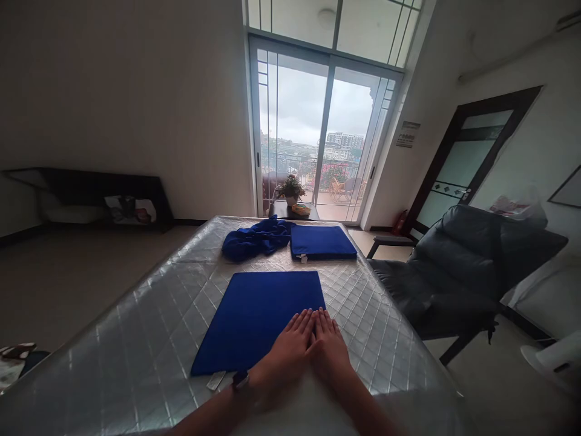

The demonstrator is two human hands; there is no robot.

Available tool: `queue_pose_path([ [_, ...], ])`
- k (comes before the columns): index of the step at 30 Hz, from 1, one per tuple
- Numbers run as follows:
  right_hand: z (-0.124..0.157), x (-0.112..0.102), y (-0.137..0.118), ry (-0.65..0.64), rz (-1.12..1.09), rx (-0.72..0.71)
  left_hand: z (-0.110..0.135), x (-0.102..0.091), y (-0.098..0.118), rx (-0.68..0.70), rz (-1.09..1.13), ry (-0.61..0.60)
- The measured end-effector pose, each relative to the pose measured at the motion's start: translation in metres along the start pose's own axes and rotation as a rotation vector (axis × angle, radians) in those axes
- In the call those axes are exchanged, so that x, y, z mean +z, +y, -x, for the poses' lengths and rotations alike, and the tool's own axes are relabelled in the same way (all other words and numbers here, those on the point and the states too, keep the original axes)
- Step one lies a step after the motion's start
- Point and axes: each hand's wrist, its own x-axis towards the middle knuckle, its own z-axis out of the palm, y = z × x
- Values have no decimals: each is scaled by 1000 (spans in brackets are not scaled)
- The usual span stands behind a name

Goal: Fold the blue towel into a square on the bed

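Observation:
A folded blue cloth (261, 321) lies flat in front of me, with a white tag poking out at its near edge. My left hand (295, 339) rests palm down on its right side, fingers stretched out. Close against it, my right hand (329, 342) lies flat at the cloth's right edge, fingers also straight. Neither hand grips anything. Beyond them sits a neat stack of folded blue cloth (323, 241), a white tag at its front. To the left of that stack is a crumpled heap of blue cloth (256, 238).
Everything blue lies on a silver quilted table cover (149, 327). A dark padded chair (458, 266) stands at the right. Behind the far edge, a small table holds a potted plant (291, 189) before a glass sliding door (295, 121). A low black bench (131, 188) is at the left.

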Motion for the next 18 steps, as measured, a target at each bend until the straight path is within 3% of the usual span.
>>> queue_pose_path([
  [4,2,-10,-7,-12,-36,78,34,-22,-28,-147,-79,-61],
  [11,4,-22,-14,-49,-67,102,131,-57,-101,-520,-233,-71],
  [14,3,-21,-13,-50,-63,113,148,-65,-102,-577,-215,-65],
  [18,8,-25,-13,-26,-27,83,148,-72,-85,-610,-180,-54],
])
